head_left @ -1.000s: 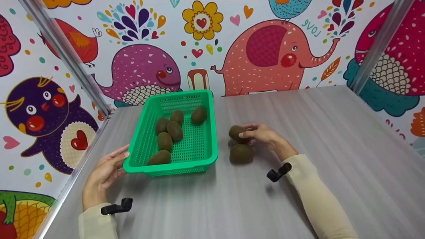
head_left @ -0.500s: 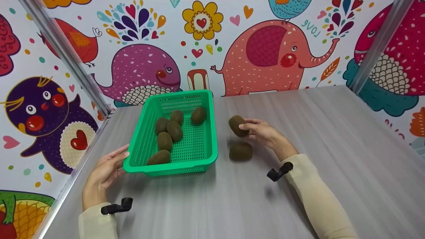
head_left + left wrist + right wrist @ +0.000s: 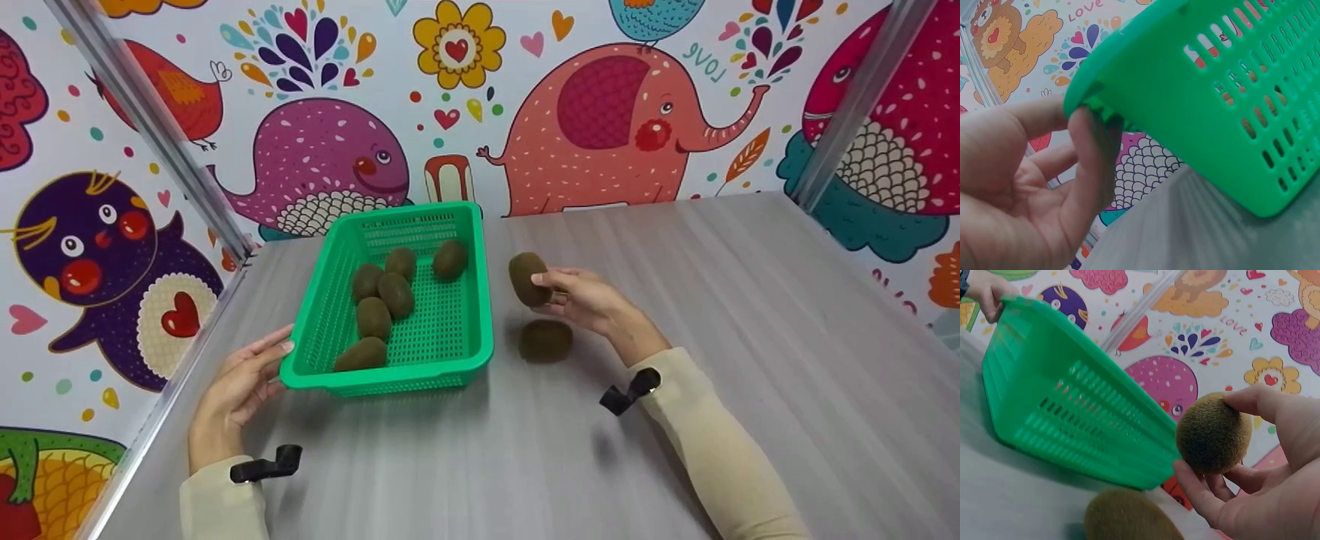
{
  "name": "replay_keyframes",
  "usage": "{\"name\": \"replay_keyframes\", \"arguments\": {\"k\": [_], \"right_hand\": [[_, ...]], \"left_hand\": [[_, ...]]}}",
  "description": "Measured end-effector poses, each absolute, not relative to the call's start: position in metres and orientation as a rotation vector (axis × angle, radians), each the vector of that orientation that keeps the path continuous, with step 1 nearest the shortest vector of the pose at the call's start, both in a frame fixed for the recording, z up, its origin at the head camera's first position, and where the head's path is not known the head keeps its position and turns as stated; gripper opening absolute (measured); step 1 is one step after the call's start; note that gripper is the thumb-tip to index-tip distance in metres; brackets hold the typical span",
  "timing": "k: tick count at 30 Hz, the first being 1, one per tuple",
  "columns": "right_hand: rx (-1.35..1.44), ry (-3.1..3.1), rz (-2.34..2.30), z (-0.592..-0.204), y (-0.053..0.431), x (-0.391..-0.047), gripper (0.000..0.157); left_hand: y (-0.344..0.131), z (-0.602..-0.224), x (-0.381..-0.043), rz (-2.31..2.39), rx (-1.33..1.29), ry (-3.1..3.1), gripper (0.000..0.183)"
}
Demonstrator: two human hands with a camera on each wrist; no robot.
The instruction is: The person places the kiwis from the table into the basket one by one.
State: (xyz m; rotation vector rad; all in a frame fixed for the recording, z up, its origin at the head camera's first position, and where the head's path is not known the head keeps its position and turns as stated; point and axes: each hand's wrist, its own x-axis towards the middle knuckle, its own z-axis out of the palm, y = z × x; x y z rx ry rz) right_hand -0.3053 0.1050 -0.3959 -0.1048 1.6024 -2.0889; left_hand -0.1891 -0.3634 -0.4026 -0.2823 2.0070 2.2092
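Observation:
My right hand (image 3: 592, 300) holds a brown kiwi (image 3: 528, 278) between thumb and fingers, raised off the table to the right of the basket. The right wrist view shows this kiwi (image 3: 1214, 433) pinched with its fuzzy end towards the camera. Just below it on the table lies a second kiwi (image 3: 546, 341), touched by nothing. A green plastic basket (image 3: 484, 315) with slotted walls contains several kiwis (image 3: 373, 319). At its near left corner, my left hand (image 3: 238, 386) grips the rim; the left wrist view shows thumb and fingers at the basket rim (image 3: 1081, 84).
The grey wood-grain table (image 3: 465, 465) runs back to a wall printed with cartoon animals (image 3: 600, 142). Metal posts (image 3: 161, 135) stand at the back left and back right corners. Each sleeve carries a black wrist mount (image 3: 266, 465).
My right hand has lifted the kiwi off the table, moving it up and slightly left towards the basket. The left hand and basket stay put.

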Motion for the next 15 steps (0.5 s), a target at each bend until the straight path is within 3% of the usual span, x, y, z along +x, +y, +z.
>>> {"name": "replay_keyframes", "arguments": {"k": [15], "right_hand": [[-0.255,1.650,-2.023,-0.370,0.088,-0.304,0.042]], "left_hand": [[-0.362,-0.403,-0.188,2.208,-0.294,2.020,0.030]]}}
